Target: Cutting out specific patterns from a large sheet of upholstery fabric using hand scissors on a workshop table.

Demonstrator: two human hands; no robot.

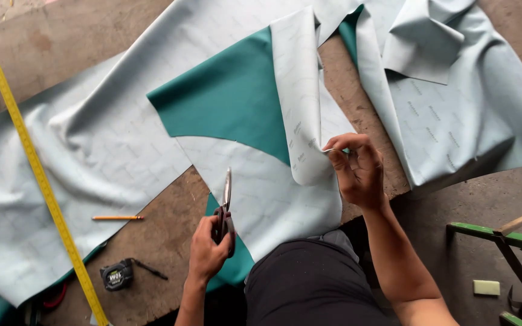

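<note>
Your left hand (208, 244) has its fingers wrapped tight through the handles of the scissors (225, 208), blades closed or nearly so and pointing to 12 o'clock, tips resting on the pale backing of the teal sheet (228, 96). Your right hand (357, 169) pinches thumb against fingertips on the free edge of a curled-over flap (300, 102), holding it lifted at about 3 o'clock from the scissors.

The sheet itself (teal face, grey printed backing) lies draped over the brown worktable (170, 211), with 1 teal patch exposed at 12 o'clock from the blades and more material piled toward 1 o'clock.

Judging from this, you are mid-cut: the blades sit on the material while the other hand keeps the flap taut and out of the way. The next move seems to call for opening the blades and keeping steady tension with the pinch so the material does not buckle.

Further out, a yellow measuring tape strip (37, 175) runs from 10 to 7 o'clock, a pencil (117, 218) lies at 9 o'clock from your left hand, and a black tape measure (116, 275) sits at 8 o'clock.
</note>
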